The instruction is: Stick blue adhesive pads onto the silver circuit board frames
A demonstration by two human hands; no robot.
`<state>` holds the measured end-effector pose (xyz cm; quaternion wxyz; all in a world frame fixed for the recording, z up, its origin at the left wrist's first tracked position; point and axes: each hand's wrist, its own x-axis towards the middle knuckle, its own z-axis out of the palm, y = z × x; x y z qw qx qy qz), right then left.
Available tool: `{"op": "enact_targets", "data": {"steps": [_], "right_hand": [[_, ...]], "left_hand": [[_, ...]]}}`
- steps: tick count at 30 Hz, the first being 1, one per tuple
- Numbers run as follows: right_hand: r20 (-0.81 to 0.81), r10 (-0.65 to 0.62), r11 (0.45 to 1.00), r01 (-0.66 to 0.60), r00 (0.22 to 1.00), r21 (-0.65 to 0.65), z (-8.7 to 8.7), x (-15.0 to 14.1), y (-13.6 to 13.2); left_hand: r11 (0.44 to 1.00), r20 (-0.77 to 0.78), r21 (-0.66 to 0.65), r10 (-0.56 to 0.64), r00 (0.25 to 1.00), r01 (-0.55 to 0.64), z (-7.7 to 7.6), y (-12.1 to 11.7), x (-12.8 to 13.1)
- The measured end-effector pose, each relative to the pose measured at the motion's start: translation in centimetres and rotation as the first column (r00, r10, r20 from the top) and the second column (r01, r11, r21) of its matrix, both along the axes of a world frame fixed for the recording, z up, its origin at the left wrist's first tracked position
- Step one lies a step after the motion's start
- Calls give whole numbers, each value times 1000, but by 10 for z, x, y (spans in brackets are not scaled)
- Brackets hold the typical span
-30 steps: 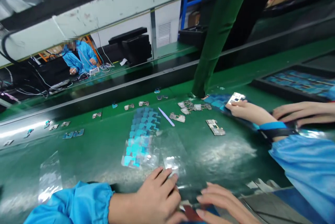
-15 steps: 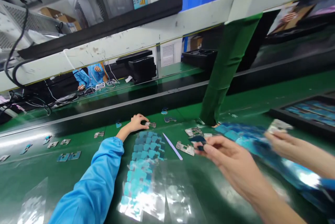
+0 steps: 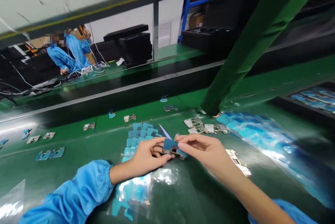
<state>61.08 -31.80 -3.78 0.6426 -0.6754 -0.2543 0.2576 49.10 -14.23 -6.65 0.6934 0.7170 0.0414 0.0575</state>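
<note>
A small blue-faced circuit board (image 3: 170, 144) is held up just above the counter (image 3: 78, 150), between the person's two hands. The left hand (image 3: 148, 154) is partly closed, with its thumb below and its fingers curled behind, gripping the board's left side. The right hand (image 3: 208, 147) comes in from the other side, its thumb and forefinger closed in a pinch at the board's right edge; its other fingers are hidden behind.

The step in hand looks like two-handed handling of this piece. From this hold, any shift or turn would seem to call for light, matched pressure, with one pinch steady while the other adjusts.

The left forearm reaches in from the lower left in a blue sleeve (image 3: 86, 185), the wrist fairly straight; the right forearm slants up from the lower right, palm turned inward.

A pale violet stick (image 3: 164, 131) lies just beyond the fingers. Rows of blue pieces (image 3: 133, 135) spread beneath and beside the left hand. Silver boards (image 3: 195, 125) lie in a group farther off, near the foot of a green post (image 3: 240, 56), and a black tray (image 3: 285, 103) sits at far right.
</note>
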Motion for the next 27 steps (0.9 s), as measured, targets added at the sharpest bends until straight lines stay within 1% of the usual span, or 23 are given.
{"op": "enact_targets", "data": {"steps": [3,7,13,17,20,27], "right_hand": [[-27,57,998,-58,998,-39,-1,-3,1],[-42,110,991,-112,993,-70,-2,-2,0],[-71,84,994,-89,994,-63,-8,-3,-2],[-53,111,991,-114,992,-68,-4,-2,1],[-32,108,990,-111,994,-88,-1,-1,2],[-58,91,988,-98,994,-120,-1,-1,0]], "left_hand": [[999,41,34,20,999,-22,-4,2,-1],[1000,67,27,-13,998,11,-8,8,1],[999,84,-11,-30,996,31,-10,7,-1],[999,62,-6,-41,997,41,-11,7,-2],[999,63,-16,-42,997,43,-13,8,-2],[999,44,-8,-54,998,54,-10,7,-3]]}}
